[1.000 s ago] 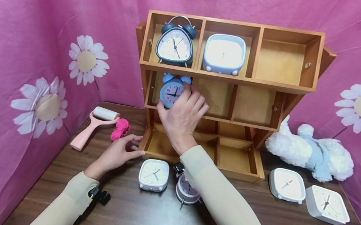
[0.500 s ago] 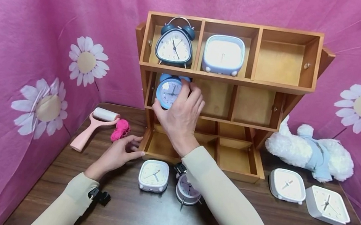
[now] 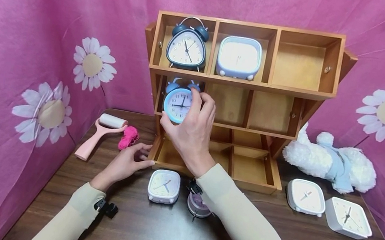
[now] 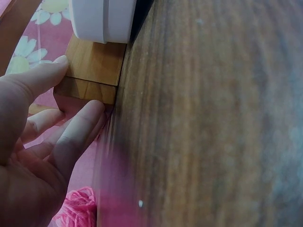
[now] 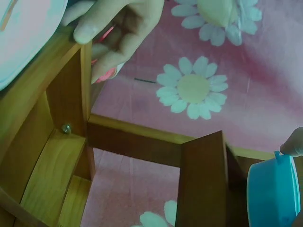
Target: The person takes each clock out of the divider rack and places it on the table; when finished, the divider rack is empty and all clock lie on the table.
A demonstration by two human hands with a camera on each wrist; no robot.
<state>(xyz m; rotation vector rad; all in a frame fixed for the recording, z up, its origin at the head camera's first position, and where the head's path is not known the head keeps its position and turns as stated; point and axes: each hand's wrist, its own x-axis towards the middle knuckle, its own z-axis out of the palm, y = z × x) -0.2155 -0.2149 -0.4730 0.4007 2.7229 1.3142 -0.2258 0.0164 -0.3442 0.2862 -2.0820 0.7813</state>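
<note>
My right hand (image 3: 192, 134) grips a round light-blue twin-bell alarm clock (image 3: 177, 105) at the left of the shelf's middle tier. Its thumb is at the lower left of the clock's rim and the fingers are by the right bell. The right wrist view shows part of the clock's blue casing (image 5: 271, 191) with a fingertip on it. My left hand (image 3: 126, 165) rests against the lower left corner of the wooden shelf (image 3: 256, 189). Thumb and loosely extended fingers touch that corner in the left wrist view, and nothing else is held.
The top tier holds a dark triangular alarm clock (image 3: 186, 49) and a pale-blue clock (image 3: 239, 57). In front stand a white clock (image 3: 164, 186) and a partly hidden lilac clock (image 3: 197, 209). Pink yarn (image 3: 129, 137) and a lint roller (image 3: 95, 137) lie left; white clocks (image 3: 306, 196) and a plush toy (image 3: 334, 162) right.
The blue clock has moved left, then down and towards me with my right hand, and now looks larger, its face more fully visible. My left hand has stayed at the shelf corner.
</note>
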